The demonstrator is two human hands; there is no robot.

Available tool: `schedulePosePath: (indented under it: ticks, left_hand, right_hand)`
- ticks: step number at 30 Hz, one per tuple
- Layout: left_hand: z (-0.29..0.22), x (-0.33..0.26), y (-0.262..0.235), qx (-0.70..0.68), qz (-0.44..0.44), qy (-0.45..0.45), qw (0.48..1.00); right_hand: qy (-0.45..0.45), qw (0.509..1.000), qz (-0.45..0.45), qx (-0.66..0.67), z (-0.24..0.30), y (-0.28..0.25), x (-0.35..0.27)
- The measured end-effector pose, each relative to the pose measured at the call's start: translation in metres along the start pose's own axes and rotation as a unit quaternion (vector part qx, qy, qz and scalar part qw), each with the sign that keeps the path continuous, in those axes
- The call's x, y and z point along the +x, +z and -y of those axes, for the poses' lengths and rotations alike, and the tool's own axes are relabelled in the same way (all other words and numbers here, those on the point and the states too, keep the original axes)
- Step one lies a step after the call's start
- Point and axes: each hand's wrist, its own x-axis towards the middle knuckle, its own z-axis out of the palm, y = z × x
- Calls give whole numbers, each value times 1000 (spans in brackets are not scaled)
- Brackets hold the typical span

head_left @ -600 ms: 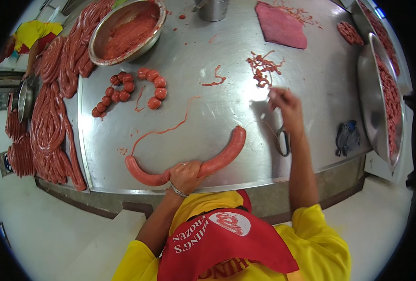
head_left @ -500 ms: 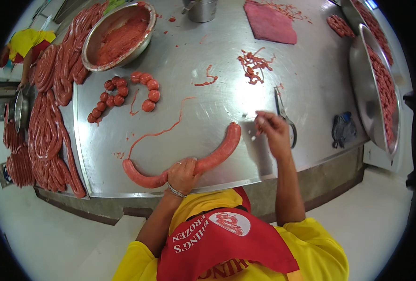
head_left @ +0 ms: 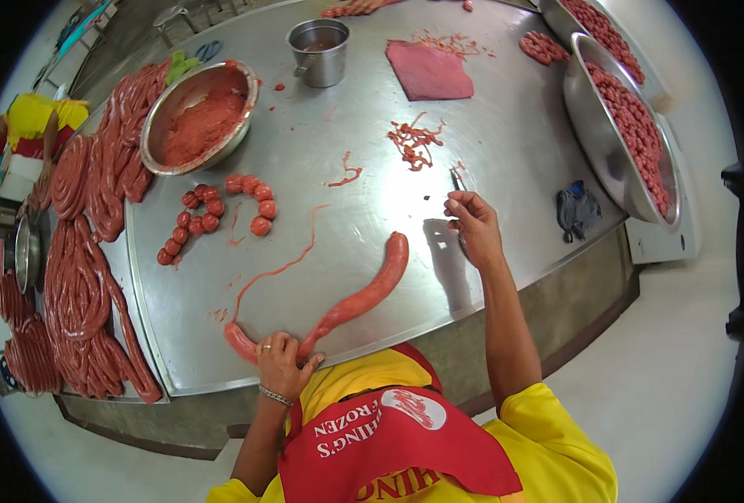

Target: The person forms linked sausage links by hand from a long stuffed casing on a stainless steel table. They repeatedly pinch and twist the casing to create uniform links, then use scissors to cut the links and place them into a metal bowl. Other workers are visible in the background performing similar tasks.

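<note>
Head view: filled sausage (head_left: 370, 293) lies curved on the metal table (head_left: 523, 243), its left part at the near edge. Left hand (head_left: 279, 366) clamped on it near its left end, fingers around the casing; narrowed stretch beside the thumb. Right hand (head_left: 474, 225) right of the sausage's other end, fingers bent; cannot tell whether fingertips meet. Scissors (head_left: 456, 179) partly hidden behind it; reddish scraps (head_left: 415, 142) beyond.

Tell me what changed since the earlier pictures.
The left hand has shifted leftward along the long, curved pink sausage, now holding it nearer its left end; the part just right of the hand has narrowed. The flat pink cloth and round red links stayed put.
</note>
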Motion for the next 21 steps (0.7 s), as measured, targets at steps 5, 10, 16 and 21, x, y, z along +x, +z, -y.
schedulePosePath:
  ticks: [5,10,16,21]
  left_hand:
    - [21,-21,-12,-21,34,31,999]
    - [36,-24,-15,6,59,40,997]
    - [37,-10,-9,18,56,72,996]
    - [46,-10,5,-14,97,7,995]
  right_hand:
    - [1,997,76,-25,-14,46,-28]
    - [57,992,98,53,-22,59,-76]
    - [36,988,130,-78,-19,39,-91]
    - [56,988,110,-89,-27,27,-103]
